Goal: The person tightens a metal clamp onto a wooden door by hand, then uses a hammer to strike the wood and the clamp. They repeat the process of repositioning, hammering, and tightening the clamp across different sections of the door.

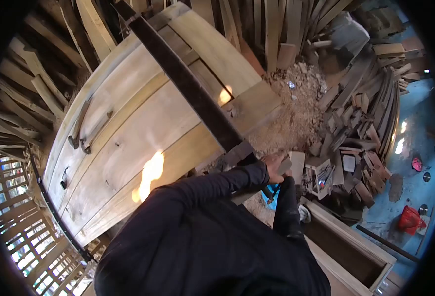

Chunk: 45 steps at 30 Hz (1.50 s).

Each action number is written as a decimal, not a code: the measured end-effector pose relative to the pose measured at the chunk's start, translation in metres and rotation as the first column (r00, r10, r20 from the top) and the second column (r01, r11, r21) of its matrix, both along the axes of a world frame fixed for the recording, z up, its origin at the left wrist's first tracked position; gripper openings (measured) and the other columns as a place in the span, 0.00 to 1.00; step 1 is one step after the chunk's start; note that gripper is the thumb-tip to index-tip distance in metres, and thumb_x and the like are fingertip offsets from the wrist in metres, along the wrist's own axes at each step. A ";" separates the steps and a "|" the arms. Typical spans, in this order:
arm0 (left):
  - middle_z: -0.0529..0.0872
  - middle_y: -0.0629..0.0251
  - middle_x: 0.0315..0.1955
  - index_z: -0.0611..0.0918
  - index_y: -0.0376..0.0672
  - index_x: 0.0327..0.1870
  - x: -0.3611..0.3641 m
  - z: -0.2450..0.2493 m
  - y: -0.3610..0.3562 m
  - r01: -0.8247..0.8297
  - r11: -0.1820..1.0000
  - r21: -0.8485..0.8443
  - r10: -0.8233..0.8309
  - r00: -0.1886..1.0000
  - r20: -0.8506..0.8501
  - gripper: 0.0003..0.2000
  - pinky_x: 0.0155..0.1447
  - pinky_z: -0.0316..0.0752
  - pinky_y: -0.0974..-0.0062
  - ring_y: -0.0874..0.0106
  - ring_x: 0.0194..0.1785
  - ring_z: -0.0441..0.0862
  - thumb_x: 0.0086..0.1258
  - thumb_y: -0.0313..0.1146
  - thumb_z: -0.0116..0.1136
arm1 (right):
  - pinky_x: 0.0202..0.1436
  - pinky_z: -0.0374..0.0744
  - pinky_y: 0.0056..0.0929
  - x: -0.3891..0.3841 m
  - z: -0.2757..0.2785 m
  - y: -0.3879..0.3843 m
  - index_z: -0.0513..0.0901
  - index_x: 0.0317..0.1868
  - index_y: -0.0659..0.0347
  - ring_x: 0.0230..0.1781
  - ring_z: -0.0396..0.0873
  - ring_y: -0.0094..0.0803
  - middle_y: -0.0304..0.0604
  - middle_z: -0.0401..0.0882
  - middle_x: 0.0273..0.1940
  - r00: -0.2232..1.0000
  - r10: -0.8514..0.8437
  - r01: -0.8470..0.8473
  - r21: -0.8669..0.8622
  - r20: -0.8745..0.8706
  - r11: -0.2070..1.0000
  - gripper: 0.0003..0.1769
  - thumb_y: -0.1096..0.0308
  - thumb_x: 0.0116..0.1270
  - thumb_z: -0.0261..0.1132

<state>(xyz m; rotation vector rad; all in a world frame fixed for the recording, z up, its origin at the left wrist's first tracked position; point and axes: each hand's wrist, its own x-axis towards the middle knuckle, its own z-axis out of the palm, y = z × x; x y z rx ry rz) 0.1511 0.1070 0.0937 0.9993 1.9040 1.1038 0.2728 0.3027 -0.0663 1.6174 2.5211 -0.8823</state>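
Note:
A long dark metal clamp bar (188, 89) lies diagonally across a pale wooden panel (128, 108). At the bar's near end, beside its metal jaw (239, 153), is my left hand (273, 166), its fingers bent around a small greyish block (284, 166). My right hand (287, 174) is just below, close against the block and mostly hidden by the sleeve and the other hand; what it holds cannot be made out. Two hammers, one with a brown handle (82, 118) and one beside it (96, 133), rest on the panel's left part.
Wood scraps (355, 128) are heaped at the right, with sawdust (296, 108) beside the panel. A long wooden box frame (345, 227) lies at lower right. A red bag (411, 220) sits on the blue floor (415, 118). Boards (40, 93) stand at upper left.

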 end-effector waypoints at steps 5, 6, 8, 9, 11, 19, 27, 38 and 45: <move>0.82 0.42 0.40 0.74 0.32 0.49 0.003 -0.005 0.002 -0.022 1.000 0.017 0.022 0.999 -0.031 0.31 0.52 0.76 0.57 0.47 0.47 0.81 0.44 0.43 0.65 | 0.36 0.76 0.41 0.028 -0.014 0.016 0.82 0.37 0.66 0.29 0.79 0.43 0.51 0.81 0.30 0.981 0.016 0.018 -0.172 0.193 0.985 0.16 0.59 0.66 0.57; 0.83 0.42 0.39 0.74 0.33 0.48 0.006 -0.011 0.003 -0.043 0.997 0.065 0.047 0.997 -0.067 0.30 0.49 0.77 0.56 0.46 0.44 0.82 0.45 0.43 0.66 | 0.37 0.77 0.41 0.032 -0.014 0.016 0.82 0.38 0.66 0.29 0.80 0.43 0.52 0.82 0.31 0.985 0.011 0.019 -0.171 0.175 0.985 0.16 0.60 0.66 0.57; 0.83 0.42 0.38 0.74 0.33 0.48 0.003 -0.003 0.001 -0.040 0.999 0.036 0.042 0.996 -0.075 0.29 0.48 0.77 0.56 0.46 0.43 0.82 0.45 0.42 0.65 | 0.39 0.78 0.37 0.034 0.013 -0.004 0.83 0.41 0.66 0.32 0.82 0.42 0.51 0.82 0.32 0.993 0.095 -0.087 0.103 -0.071 0.991 0.14 0.62 0.66 0.59; 0.83 0.42 0.37 0.74 0.33 0.48 0.004 -0.002 0.001 -0.032 0.999 0.033 0.034 0.997 -0.068 0.29 0.48 0.77 0.56 0.46 0.43 0.82 0.45 0.42 0.65 | 0.41 0.79 0.36 0.035 0.026 -0.013 0.83 0.42 0.65 0.34 0.83 0.41 0.50 0.83 0.32 0.970 0.156 -0.108 0.248 -0.183 0.963 0.13 0.63 0.67 0.60; 0.83 0.42 0.36 0.75 0.33 0.47 0.003 0.003 -0.001 -0.023 0.999 0.039 0.025 0.999 -0.047 0.29 0.48 0.78 0.57 0.46 0.43 0.82 0.44 0.43 0.64 | 0.41 0.79 0.31 0.048 0.021 0.000 0.82 0.45 0.67 0.36 0.83 0.37 0.49 0.83 0.37 0.928 0.260 -0.212 0.197 -0.266 0.957 0.13 0.65 0.70 0.58; 0.74 0.39 0.57 0.64 0.37 0.66 0.011 -0.035 -0.006 -0.115 0.914 0.388 0.162 0.983 -0.091 0.51 0.65 0.68 0.60 0.48 0.60 0.73 0.40 0.55 0.76 | 0.51 0.75 0.27 0.021 0.055 0.041 0.77 0.55 0.66 0.51 0.79 0.36 0.45 0.80 0.54 0.940 0.309 -0.323 0.078 0.144 0.943 0.19 0.60 0.73 0.57; 0.81 0.50 0.51 0.74 0.44 0.60 -0.127 -0.027 -0.330 -0.755 0.526 0.391 0.773 0.232 -0.590 0.31 0.58 0.75 0.63 0.55 0.54 0.79 0.54 0.41 0.71 | 0.52 0.75 0.28 -0.040 0.167 0.038 0.77 0.55 0.65 0.55 0.76 0.37 0.48 0.76 0.59 0.825 0.443 -0.201 0.551 -0.351 0.810 0.18 0.61 0.73 0.57; 0.69 0.54 0.68 0.66 0.48 0.70 -0.249 -0.151 -0.762 -0.965 0.217 -0.149 0.594 0.252 -0.764 0.37 0.71 0.58 0.53 0.53 0.69 0.66 0.62 0.55 0.61 | 0.55 0.74 0.31 -0.114 0.365 -0.241 0.77 0.55 0.64 0.61 0.72 0.40 0.51 0.70 0.65 0.471 0.797 -0.412 0.705 -0.377 0.577 0.17 0.63 0.71 0.57; 0.77 0.50 0.55 0.71 0.49 0.62 -0.273 -0.150 -0.787 -0.932 0.274 -0.238 0.389 0.334 -0.858 0.26 0.65 0.66 0.51 0.51 0.59 0.74 0.66 0.49 0.60 | 0.54 0.74 0.32 -0.122 0.378 -0.289 0.77 0.54 0.67 0.62 0.71 0.42 0.53 0.68 0.66 0.471 0.850 -0.531 0.694 -0.236 0.487 0.19 0.70 0.64 0.57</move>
